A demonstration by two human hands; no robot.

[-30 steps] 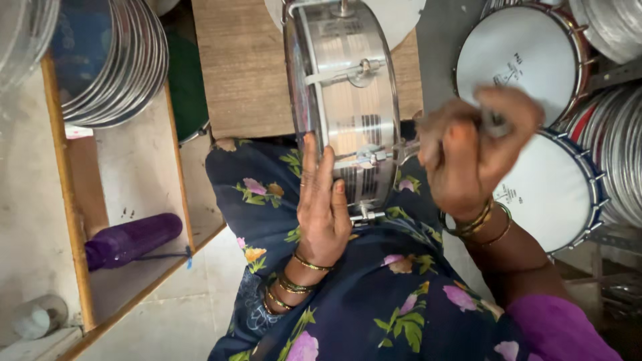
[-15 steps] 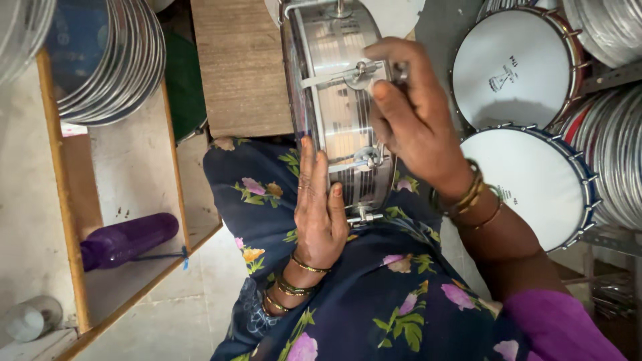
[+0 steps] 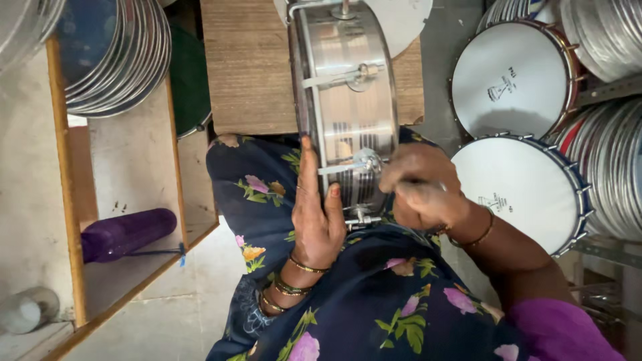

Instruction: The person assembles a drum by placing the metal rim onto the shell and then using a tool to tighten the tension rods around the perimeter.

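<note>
Head view looks straight down on a person sitting in a dark blue dress with flowers [image 3: 374, 294], and the biggest thing in the middle is one shiny metal drum shell [image 3: 348, 100] that stands on its edge. Its near end rests on the lap and its far end lies over a brown wooden table [image 3: 247, 67], so its flat faces look to the left and to the right, and the shell runs long from the lap away toward the top of the picture. On the right side I count two finished drums with white skins [image 3: 515, 80], one above the other, and beside them stacks of metal hoops [image 3: 608, 167] too many to count surely. On the left a wooden shelf [image 3: 67, 200] carries more stacked hoops, one purple bottle [image 3: 124, 234] lying on its side, and one small grey can [image 3: 27, 309] on the lower floor part. The left hand [image 3: 317, 214] lies flat against the left side of the shell, its fingers [image 3: 307, 167] straight, close together and pointing away, pressing and not gripping. The right hand [image 3: 421, 190] is at the near right of the shell, just beside a small tension lug [image 3: 366, 160], with its fingers curled narrow around a thin metal tool [image 3: 428, 182] that is mostly hidden. Both wrists wear several gold bangles.
</note>
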